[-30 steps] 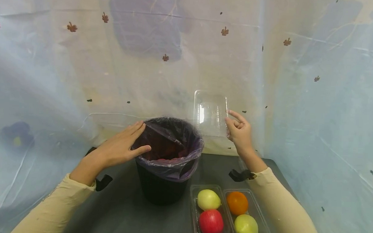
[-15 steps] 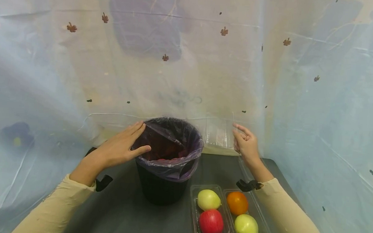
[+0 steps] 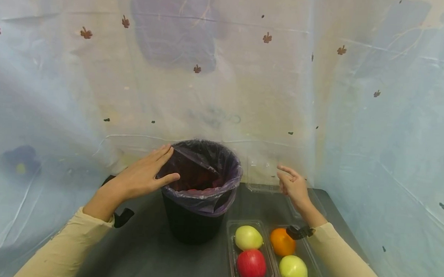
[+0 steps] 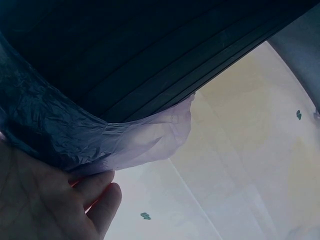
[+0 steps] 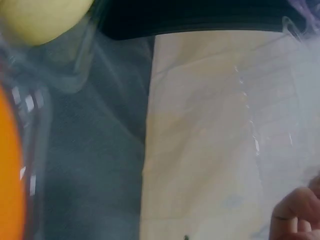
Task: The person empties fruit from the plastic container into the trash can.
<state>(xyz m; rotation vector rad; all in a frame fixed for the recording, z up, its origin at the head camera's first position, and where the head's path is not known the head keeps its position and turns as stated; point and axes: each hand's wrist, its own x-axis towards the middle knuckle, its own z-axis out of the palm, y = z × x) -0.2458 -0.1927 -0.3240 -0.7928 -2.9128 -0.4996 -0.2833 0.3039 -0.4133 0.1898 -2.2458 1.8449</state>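
Observation:
A black bin (image 3: pixel 191 225) lined with a purple bag (image 3: pixel 205 195) stands mid-table. My left hand (image 3: pixel 145 175) lies flat against the bin's left rim, fingers straight; the left wrist view shows its palm (image 4: pixel 35 200) against the purple bag (image 4: pixel 90 142). My right hand (image 3: pixel 293 185) is low at the back right of the table and pinches the right edge of an empty clear plastic tray (image 3: pixel 262 174) that stands near the curtain. In the right wrist view its fingertips (image 5: pixel 295 215) show beside the clear plastic tray (image 5: pixel 240 140).
Two clear trays (image 3: pixel 230 236) sit at the table's front: one with a pale yellow fruit (image 3: pixel 248 237) and a red apple (image 3: pixel 251 264), the other with an orange (image 3: pixel 280 242) and a green-yellow fruit (image 3: pixel 293 270). A translucent curtain (image 3: pixel 372 139) closes in the back and both sides.
My right hand has lowered the clear tray from above the bin's rim down to the table behind the fruit trays. The left hand has not moved.

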